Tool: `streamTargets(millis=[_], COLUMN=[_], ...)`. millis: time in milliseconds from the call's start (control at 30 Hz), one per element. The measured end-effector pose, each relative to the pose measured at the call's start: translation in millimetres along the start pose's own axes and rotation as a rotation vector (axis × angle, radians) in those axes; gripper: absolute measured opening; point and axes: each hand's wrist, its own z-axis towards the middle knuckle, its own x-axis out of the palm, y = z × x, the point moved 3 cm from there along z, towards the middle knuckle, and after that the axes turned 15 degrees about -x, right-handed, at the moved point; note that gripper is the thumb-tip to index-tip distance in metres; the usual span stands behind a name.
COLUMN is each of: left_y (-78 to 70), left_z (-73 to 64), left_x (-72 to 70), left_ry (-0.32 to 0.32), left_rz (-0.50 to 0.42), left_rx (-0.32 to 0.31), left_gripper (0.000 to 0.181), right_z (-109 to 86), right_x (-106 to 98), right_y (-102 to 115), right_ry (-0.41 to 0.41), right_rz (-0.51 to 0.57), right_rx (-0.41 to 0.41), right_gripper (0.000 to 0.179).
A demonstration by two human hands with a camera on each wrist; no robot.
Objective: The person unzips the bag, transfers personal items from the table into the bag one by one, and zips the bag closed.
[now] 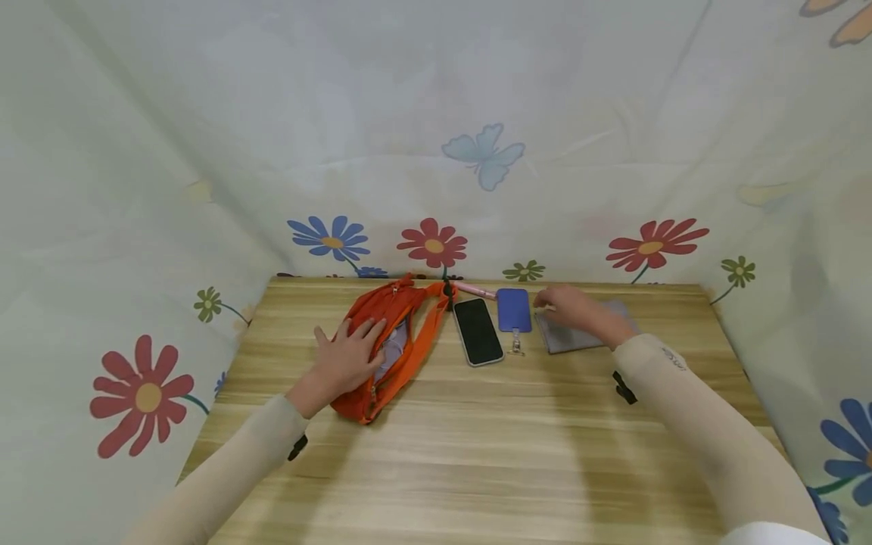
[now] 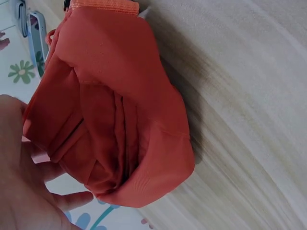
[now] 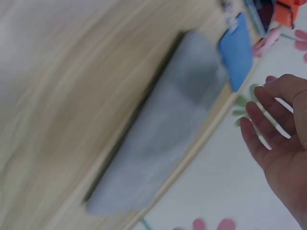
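Note:
An orange zip bag (image 1: 388, 303) with a strap lies at the left of the table, and its folded end (image 2: 110, 120) fills the left wrist view. My left hand (image 1: 344, 359) rests on it, fingers spread. Something pale lilac (image 1: 393, 350) shows through the bag's opening. Over a flat grey item (image 3: 158, 129), whose kind I cannot tell, my right hand (image 1: 575, 309) hovers with loosely bent fingers, holding nothing. Just left of that hand lies a blue card holder (image 1: 514, 309) with a metal clip (image 1: 516, 344).
A phone (image 1: 479, 331) with a dark screen lies between the bag and the card holder. Behind it is a slim pink stick-like item (image 1: 475, 290). The wooden table (image 1: 463, 469) ends at a flower-printed cloth wall (image 1: 545, 204).

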Motion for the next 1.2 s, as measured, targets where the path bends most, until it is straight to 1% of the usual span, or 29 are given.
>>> streamTargets(millis=[133, 233, 300, 400, 533, 633, 733, 900, 1067, 1133, 1200], left_y=[-2.7, -3.7, -4.6, -5.6, -7.3, -7.9, -7.9, -7.0, -5.4, -4.1, -3.0], left_z=[-1.5, -1.5, -1.5, -1.8, -2.1, -1.9, -2.3, -3.4, -2.8, -2.4, -2.1], left_x=[1.0, 2.3, 2.1, 1.4, -0.5, -1.0, 0.1, 3.5, 5.6, 6.8, 7.9], left_ry=[-0.014, -0.022, -0.023, -0.016, -0.010, -0.009, -0.004, -0.020, -0.056, -0.054, -0.039], left_rz=[0.035, 0.043, 0.047, 0.050, 0.044, 0.042, 0.051, 0.062, 0.058, 0.060, 0.058], left_rx=[0.010, 0.008, 0.005, 0.004, 0.005, 0.003, 0.002, 0.013, 0.031, 0.032, 0.033], left_gripper=[0.076, 0.080, 0.080, 0.081, 0.081, 0.081, 0.081, 0.080, 0.078, 0.077, 0.076], right_z=[-19.7, -33.4, -41.6, -52.1, -62.9, -68.5, -71.6, -73.2, -76.5, -77.8, -78.8], right_x=[-1, -3, -5, -6, -8, -8, -6, -4, 2, 6, 9], right_y=[-7, -11, -13, -18, -26, -32, -35, -35, -37, -37, -38], right_ry=[0.001, 0.032, 0.076, 0.143, 0.233, 0.297, 0.357, 0.419, 0.443, 0.456, 0.465], right_rz=[-0.039, -0.081, -0.122, -0.174, -0.220, -0.225, -0.201, -0.168, -0.148, -0.146, -0.152], right_rx=[-0.029, -0.028, -0.037, -0.055, -0.046, -0.018, 0.019, 0.067, 0.088, 0.091, 0.084], right_gripper=[0.027, 0.034, 0.042, 0.059, 0.082, 0.096, 0.105, 0.110, 0.107, 0.104, 0.101])
